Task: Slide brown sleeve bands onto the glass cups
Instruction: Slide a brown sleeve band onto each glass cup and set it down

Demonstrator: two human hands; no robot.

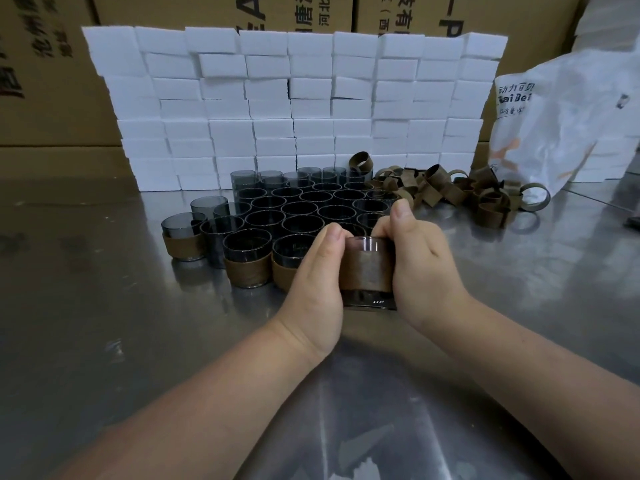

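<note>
- where the bare cups [300, 224] end at 5 o'clock: glass cup [370, 301], brown sleeve band [367, 270] round its middle.
- left grip [311, 282], right grip [420, 268]: both curled round its sides.
- handling, judged: glass slick, breakable; band pliable; push at band's rim.
- loose bands [450, 192]: 1 o'clock, on bench [104, 306].

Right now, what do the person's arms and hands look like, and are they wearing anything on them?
Both forearms are bare, with no sleeves showing. The left hand and right hand wear no gloves, rings, watch or bracelet that shows. The visible thumbnails are short and unpainted.
</note>
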